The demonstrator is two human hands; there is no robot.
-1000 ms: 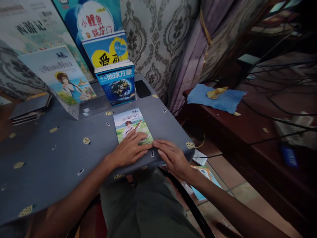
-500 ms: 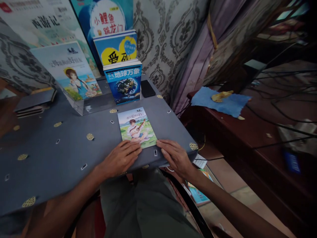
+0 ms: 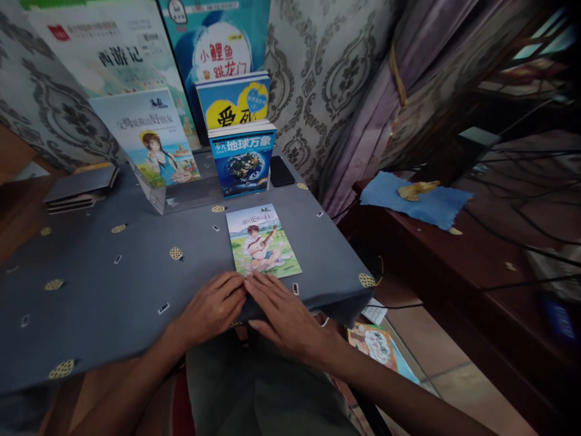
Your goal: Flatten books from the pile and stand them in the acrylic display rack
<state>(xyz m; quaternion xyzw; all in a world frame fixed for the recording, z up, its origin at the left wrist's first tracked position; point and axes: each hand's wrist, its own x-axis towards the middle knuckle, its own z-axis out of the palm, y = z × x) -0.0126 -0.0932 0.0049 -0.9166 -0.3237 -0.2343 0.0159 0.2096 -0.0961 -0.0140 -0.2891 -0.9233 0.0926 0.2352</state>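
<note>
A thin book (image 3: 262,241) with a guitar player on its cover lies flat near the table's front edge. My left hand (image 3: 218,306) rests at the book's lower left corner, palm down, fingers loosely bent and holding nothing. Beside it, my right hand (image 3: 282,312) is stretched out with the thumb apart, its fingertips meeting the left fingertips at the book's lower edge. Behind the book, a blue book with a globe (image 3: 245,162) stands upright in front of a yellow-and-blue book (image 3: 233,106).
A clear stand (image 3: 158,200) props up another book (image 3: 152,142) at the left. A black phone (image 3: 282,171) lies by the globe book, and dark notebooks (image 3: 82,184) are stacked far left. To the right, a brown bench (image 3: 408,242) carries a blue cloth (image 3: 415,203) and cables.
My right hand has moved left from the book's lower right corner to meet my left hand. The book lies still on the table; the view has shifted slightly.
</note>
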